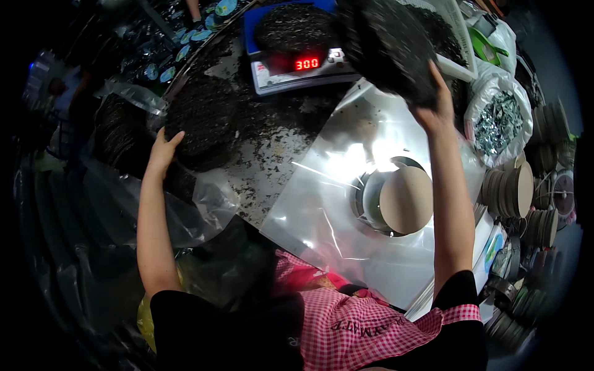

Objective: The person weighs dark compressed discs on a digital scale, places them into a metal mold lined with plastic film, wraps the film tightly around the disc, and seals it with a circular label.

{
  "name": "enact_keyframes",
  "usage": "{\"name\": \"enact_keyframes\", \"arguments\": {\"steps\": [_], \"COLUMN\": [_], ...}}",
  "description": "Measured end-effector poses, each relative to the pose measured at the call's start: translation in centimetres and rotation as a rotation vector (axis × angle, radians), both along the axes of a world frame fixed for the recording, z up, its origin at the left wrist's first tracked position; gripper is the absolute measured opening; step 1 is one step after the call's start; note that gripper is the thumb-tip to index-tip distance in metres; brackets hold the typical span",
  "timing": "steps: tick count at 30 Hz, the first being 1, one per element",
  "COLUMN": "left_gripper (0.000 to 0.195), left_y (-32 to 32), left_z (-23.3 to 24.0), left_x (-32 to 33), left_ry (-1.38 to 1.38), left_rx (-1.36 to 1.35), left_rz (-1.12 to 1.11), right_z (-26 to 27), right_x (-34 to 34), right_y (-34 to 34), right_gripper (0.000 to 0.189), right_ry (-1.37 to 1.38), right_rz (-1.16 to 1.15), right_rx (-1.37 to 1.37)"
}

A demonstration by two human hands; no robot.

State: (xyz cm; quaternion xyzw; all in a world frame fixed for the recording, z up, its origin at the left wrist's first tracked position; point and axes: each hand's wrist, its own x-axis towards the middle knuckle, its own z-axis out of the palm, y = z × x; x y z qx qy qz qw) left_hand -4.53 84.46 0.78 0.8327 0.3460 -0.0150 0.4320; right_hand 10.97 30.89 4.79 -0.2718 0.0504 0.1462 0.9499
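My right hand (435, 104) grips the lower edge of a thick dark seaweed-like cake (390, 51), lifted and blurred by motion. Beneath its left side stands a blue and white digital scale (301, 79) with lit red digits. Another round dark cake (297, 28) lies on its pan. My left hand (163, 150) is at the left edge of a flat dark round cake (204, 120), thumb and finger spread; whether it grips the cake cannot be told. Just left of it, a clear plastic bag (134, 97) holds a stack of similar discs.
A clear plastic sheet (297, 218) covers the table's right part, with round cardboard discs (406, 199) on it. At the right are a white basket (457, 69), a bag of small silvery packets (501, 123) and stacked cardboard discs (508, 188). Dark crumbs litter the metal tabletop (267, 162).
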Motion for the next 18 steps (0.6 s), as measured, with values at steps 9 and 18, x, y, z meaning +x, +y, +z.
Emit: {"name": "enact_keyframes", "arguments": {"steps": [9,18], "left_gripper": [0.085,0.06], "left_y": [-2.4,9.5], "left_z": [0.1,6.0], "left_x": [-0.9,-7.7], "left_ry": [-0.078,-0.028], "left_rx": [0.032,1.328], "left_rz": [-0.037,-0.325], "right_z": [-5.1,0.5], "right_x": [9.9,-1.9], "right_y": [19.2,24.3], "right_gripper": [0.051,0.059], "right_ry": [-0.022,-0.124], "right_rz": [-0.129,0.335], "right_rx": [-0.319,-0.35]}}
